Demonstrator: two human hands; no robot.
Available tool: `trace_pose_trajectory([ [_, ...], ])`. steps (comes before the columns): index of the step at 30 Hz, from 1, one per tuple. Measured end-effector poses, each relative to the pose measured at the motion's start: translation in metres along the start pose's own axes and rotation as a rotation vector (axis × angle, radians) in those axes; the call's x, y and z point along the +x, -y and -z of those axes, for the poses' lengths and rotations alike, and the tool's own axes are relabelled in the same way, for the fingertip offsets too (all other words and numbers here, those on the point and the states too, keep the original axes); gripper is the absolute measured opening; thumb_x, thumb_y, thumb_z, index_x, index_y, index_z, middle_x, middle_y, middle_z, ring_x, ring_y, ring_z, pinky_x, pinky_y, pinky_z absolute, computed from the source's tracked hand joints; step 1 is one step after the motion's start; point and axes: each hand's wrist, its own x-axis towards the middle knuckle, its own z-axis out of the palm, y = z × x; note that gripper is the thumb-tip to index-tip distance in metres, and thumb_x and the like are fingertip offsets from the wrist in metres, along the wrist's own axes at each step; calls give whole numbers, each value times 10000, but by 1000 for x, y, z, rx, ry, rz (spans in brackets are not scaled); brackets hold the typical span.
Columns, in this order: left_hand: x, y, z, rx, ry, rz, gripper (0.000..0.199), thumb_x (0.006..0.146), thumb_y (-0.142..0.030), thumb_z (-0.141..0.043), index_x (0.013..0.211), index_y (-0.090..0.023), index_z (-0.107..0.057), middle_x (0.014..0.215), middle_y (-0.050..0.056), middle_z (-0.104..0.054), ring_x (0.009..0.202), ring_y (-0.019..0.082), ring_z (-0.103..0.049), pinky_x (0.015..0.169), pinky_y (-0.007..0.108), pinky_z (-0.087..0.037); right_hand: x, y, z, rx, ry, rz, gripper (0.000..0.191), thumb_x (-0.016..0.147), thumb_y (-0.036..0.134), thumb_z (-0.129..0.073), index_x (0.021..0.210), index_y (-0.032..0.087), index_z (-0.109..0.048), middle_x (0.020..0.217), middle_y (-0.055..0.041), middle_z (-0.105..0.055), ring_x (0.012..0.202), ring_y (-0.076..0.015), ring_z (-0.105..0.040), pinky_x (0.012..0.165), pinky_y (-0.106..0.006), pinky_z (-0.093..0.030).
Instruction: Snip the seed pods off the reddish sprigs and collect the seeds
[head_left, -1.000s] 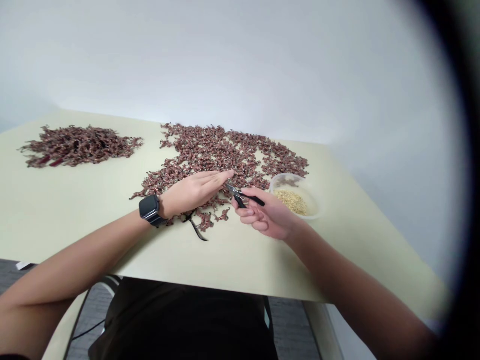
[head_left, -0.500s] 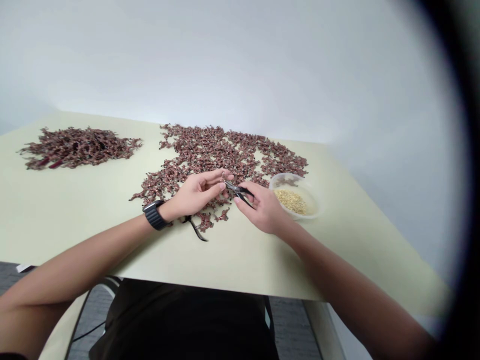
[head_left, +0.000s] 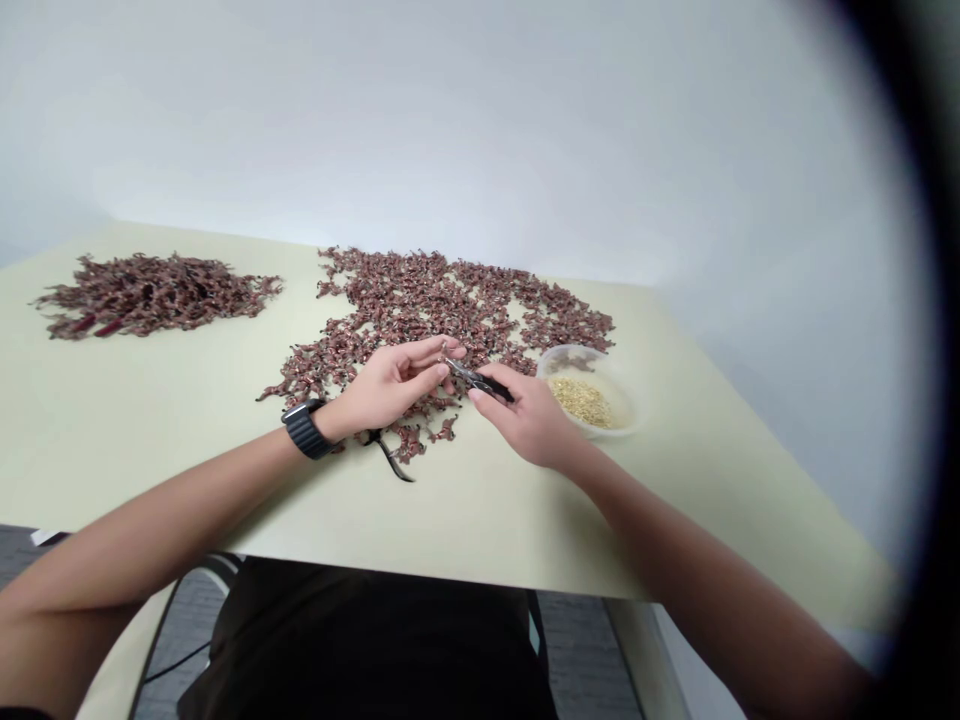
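Observation:
My right hand (head_left: 534, 415) is wrapped round a pair of pliers (head_left: 491, 382) with dark handles, now squeezed together. Their metal jaws reach the fingertips of my left hand (head_left: 390, 388). Between thumb and fingers, that hand pinches a small brown figurine (head_left: 448, 350), mostly hidden by the fingers. Whether the jaws grip a part of it is too small to tell. Many similar brown pieces (head_left: 420, 300) are spread behind and under my hands. Below my left wrist, a second tool (head_left: 394, 460) with a curved black handle lies partly covered.
Close to my right hand stands a clear plastic bowl (head_left: 628, 430) holding small gold-coloured bits (head_left: 585, 402). A denser heap of brown pieces (head_left: 157, 290) lies at the table's left, with dark red strips at its front. A pale wall rises behind the table (head_left: 480, 530).
The pliers' handles, spread apart half a second ago, are now pressed together in my right hand. My left hand keeps nearly the same place and pinch.

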Motion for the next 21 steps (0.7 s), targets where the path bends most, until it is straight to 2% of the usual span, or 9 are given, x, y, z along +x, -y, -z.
trace_pose_trajectory([
  [8,-2,4,3,154,-10,-70,570,957,-403,-627,1477,-190,-536,1460,163,-582,932,202,-734,904,394,-612,2,5,0,363,116,-202,323,986,507,-507,924,214,-628,689,38,-382,577,-107,-312,517,-256,-275],
  [12,-2,6,2,148,-16,-62,584,948,-407,-632,1480,-189,-534,1449,162,-592,937,208,-734,910,408,-613,1,3,-2,362,121,-234,333,970,533,-522,912,215,-604,704,32,-370,587,-109,-303,498,-247,-257],
  [16,1,9,5,95,-29,11,529,965,-403,-590,1441,-173,-567,1431,175,-604,870,190,-733,843,394,-619,1,0,-5,298,70,-206,305,955,521,-548,945,220,-591,758,18,-427,622,-117,-357,509,-248,-288],
  [18,4,10,13,159,-54,30,506,973,-387,-562,1432,-173,-573,1384,168,-641,846,180,-728,833,393,-612,1,-1,-6,281,65,-200,295,960,514,-543,961,224,-596,747,17,-434,621,-123,-367,516,-255,-301],
  [21,13,12,39,458,-177,3,512,952,-359,-566,1434,-187,-580,1282,138,-704,856,184,-707,841,392,-594,0,-1,-5,275,70,-190,292,966,514,-539,988,232,-610,716,20,-443,609,-133,-378,528,-268,-320],
])
